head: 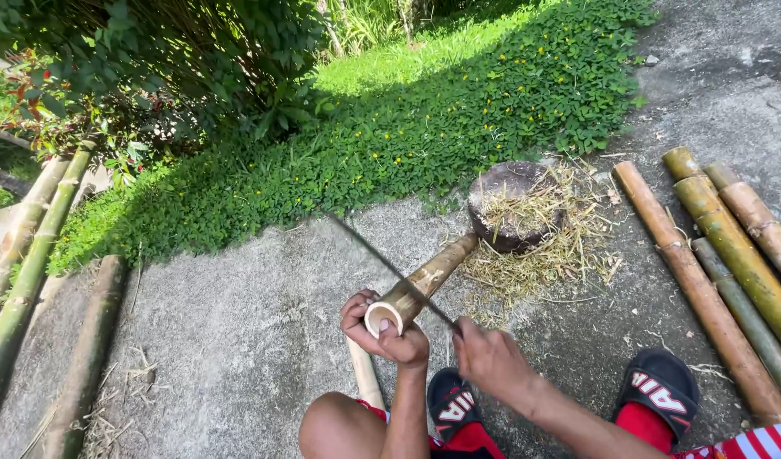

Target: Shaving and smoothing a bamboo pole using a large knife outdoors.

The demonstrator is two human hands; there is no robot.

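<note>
Splitting work is under way on a short tan bamboo section (420, 285), which slants from the round dark wooden chopping block (511, 204) down to the person's knees over the concrete ground. The left hand (382, 331) wraps its fingers around the hollow near end, while the right hand (491, 361) closes on the handle of a long thin dark blade (390, 268) laid across the top of the bamboo. By my judgement the blade must next bite along the grain, with the left fingers held off its path. Counted: one block, one blade, about five long bamboo poles (713, 280) by the right edge of the concrete, roughly three more at the left, two black slippers (662, 382).
</note>
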